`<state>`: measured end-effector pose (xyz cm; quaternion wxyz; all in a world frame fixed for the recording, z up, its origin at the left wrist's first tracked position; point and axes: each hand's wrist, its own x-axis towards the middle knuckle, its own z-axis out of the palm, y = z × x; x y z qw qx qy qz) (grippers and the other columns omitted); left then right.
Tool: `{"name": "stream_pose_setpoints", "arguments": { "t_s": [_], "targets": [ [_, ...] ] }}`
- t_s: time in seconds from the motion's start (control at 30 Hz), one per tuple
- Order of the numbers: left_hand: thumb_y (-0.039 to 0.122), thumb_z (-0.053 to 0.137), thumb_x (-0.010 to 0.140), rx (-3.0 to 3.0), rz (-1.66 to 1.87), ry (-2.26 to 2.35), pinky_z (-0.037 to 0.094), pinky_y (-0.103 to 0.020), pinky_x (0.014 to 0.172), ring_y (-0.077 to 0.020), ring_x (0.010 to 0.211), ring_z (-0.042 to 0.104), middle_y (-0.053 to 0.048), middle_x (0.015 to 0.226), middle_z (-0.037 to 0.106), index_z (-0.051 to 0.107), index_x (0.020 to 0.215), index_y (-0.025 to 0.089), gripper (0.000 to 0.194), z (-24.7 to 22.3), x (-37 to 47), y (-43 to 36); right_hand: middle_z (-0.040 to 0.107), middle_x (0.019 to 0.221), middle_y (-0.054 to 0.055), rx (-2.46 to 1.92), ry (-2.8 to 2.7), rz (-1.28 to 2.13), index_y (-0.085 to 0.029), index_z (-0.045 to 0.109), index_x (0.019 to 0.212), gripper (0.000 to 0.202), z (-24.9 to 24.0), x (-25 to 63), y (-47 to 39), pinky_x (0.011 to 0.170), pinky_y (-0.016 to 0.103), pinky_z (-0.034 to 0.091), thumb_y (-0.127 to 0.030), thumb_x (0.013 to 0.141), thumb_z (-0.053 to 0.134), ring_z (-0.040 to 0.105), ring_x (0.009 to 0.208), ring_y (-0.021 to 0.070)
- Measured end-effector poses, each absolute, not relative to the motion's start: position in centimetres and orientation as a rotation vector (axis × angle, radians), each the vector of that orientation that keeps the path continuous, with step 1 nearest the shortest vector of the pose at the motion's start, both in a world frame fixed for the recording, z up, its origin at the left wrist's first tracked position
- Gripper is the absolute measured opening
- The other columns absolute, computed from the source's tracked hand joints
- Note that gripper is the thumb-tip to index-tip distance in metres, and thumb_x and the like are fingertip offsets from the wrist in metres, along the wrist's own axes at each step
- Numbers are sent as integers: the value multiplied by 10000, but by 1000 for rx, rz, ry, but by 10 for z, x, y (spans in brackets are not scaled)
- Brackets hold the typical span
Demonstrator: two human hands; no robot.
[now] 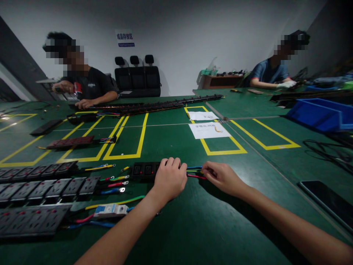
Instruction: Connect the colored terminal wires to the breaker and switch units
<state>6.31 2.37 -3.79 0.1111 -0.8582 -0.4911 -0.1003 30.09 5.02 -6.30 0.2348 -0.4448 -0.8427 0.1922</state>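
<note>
A black socket strip [142, 170] lies on the green table, and my left hand [171, 176] is wrapped over its right end. Blue, green-yellow and red wires [195, 173] run out of that end to the right. Closed round the far ends of these wires is my right hand [219, 176]; its fingertips hide the wire tips. Several more socket strips [52, 189] lie in rows at the left, with wires ending in ring terminals [122, 190]. A white and blue circuit breaker [111, 210] is wired to the nearest strip, left of my left forearm.
Yellow tape outlines [226, 151] mark the green table. White paper sheets [208, 130] lie beyond my hands. At the right are a phone [327, 202], black cables [325, 151] and a blue bin [314, 114]. Two people sit across; one holds a red power tool [78, 89].
</note>
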Motion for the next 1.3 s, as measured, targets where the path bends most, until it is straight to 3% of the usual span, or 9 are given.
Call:
{"name": "stream_pose_setpoints", "arguments": {
  "t_s": [0.47, 0.67, 1.03, 1.3],
  "targets": [
    [292, 477, 985, -2521, -297, -1436, 422, -436, 828, -278, 941, 557, -100, 1016, 624, 644, 1056, 186, 210, -39, 63, 24, 617, 687, 7, -1218, -2314, 531, -209, 617, 866, 168, -61, 300, 50, 578, 270, 345, -262, 954, 484, 533, 585, 141],
    [296, 481, 983, -2514, -280, -1442, 420, -440, 828, -284, 949, 562, -97, 1010, 626, 643, 1037, 191, 200, -38, 63, 24, 552, 644, -29, -1143, -2368, 527, -209, 638, 905, 92, -60, 300, 48, 568, 258, 339, -276, 911, 574, 514, 570, 135],
    [280, 480, 992, -2534, -301, -1440, 421, -429, 840, -269, 949, 570, -98, 1018, 637, 667, 1058, 181, 222, -38, 62, 26, 597, 603, 1, -1411, -2024, 259, -214, 612, 749, 296, -65, 324, 76, 556, 283, 344, -365, 970, 487, 537, 539, 162],
    [285, 475, 997, -2532, -312, -1429, 423, -432, 832, -265, 932, 569, -97, 1009, 637, 680, 1018, 174, 233, -39, 62, 26, 693, 876, 42, -1192, -2326, 317, -223, 690, 962, 184, -67, 322, 72, 678, 287, 441, -224, 944, 506, 620, 739, 178]
  ]
}}
